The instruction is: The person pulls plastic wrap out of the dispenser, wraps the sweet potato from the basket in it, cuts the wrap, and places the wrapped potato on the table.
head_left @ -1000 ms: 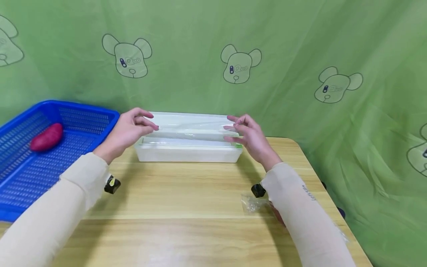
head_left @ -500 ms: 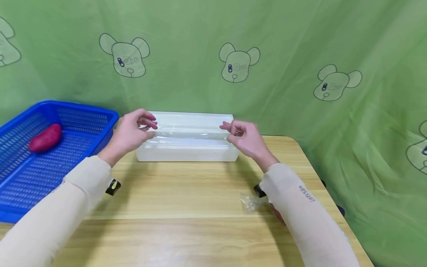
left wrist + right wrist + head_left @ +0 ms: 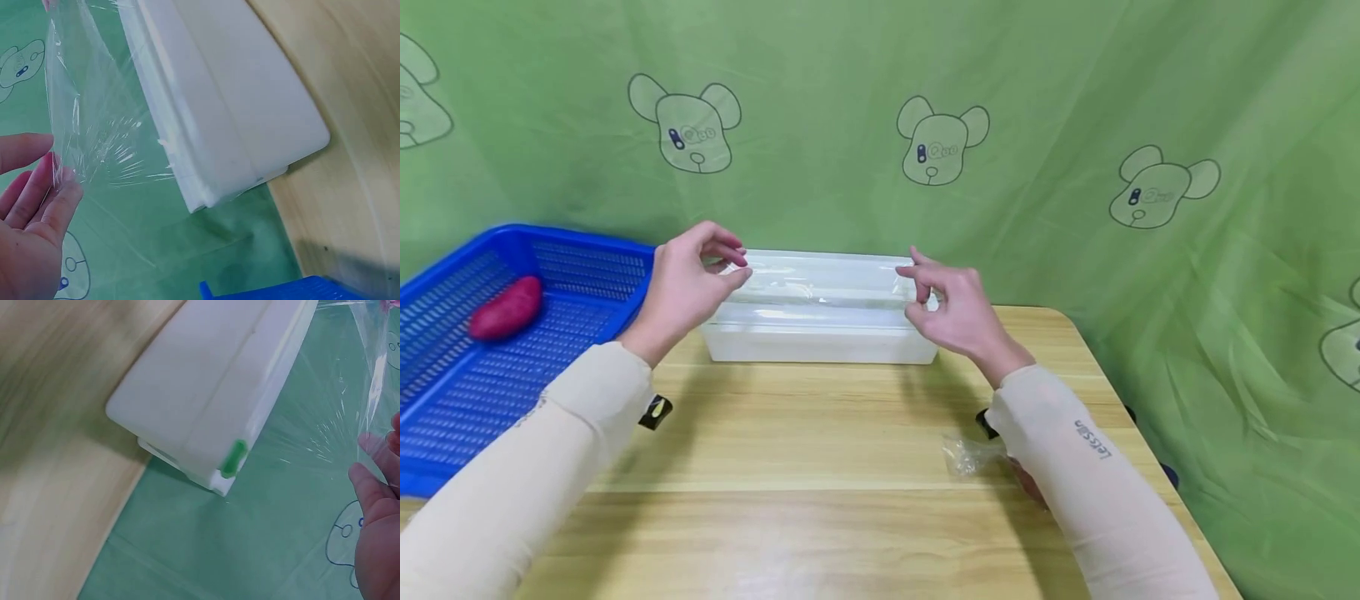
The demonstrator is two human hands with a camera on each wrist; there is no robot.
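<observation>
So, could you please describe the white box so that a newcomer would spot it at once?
On the wooden table, look to its far edge against the green curtain. The white dispenser box lies there lengthwise, right of the blue basket. It alone feeds a clear film, and has a small green tab at one end.

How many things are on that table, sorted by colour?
Blue: 1, the basket
Red-purple: 1, the sweet potato in it
White: 1, the film dispenser box
Clear: 2, the stretched film sheet and a crumpled plastic scrap
Total: 5
</observation>
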